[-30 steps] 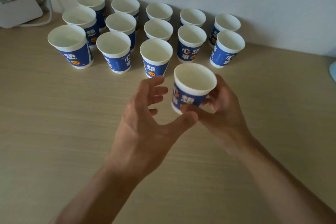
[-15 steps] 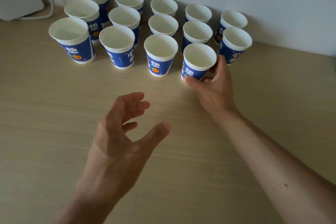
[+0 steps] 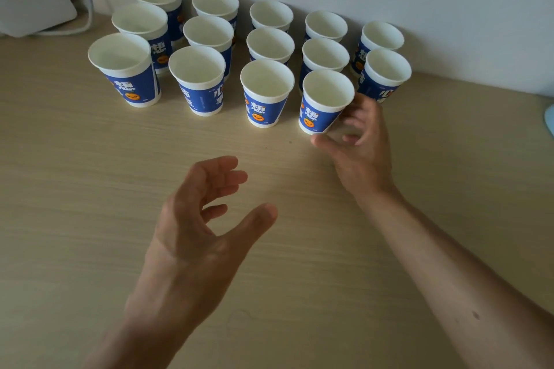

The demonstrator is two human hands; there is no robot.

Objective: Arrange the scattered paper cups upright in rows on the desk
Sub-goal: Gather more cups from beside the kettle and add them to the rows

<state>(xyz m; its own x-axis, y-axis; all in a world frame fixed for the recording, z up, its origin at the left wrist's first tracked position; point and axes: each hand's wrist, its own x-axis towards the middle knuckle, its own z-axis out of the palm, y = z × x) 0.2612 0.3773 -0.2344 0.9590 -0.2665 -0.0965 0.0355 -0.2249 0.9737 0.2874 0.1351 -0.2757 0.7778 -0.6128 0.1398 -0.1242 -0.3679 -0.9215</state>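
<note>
Where the front row of other cups ends on the right, the paper cup stands upright on the desk. The right hand curls around its right side; whether it actually grips the cup cannot be told. The left hand hovers released.

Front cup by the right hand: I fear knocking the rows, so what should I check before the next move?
1. Front cup upright on the desk: ok.
2. Right hand clear of it: cannot tell, fingers blurred.
3. In line with neighbouring cup: ok.
4. Left hand empty: ok.
5. Right-end column has three cups: not ok, two.
</note>
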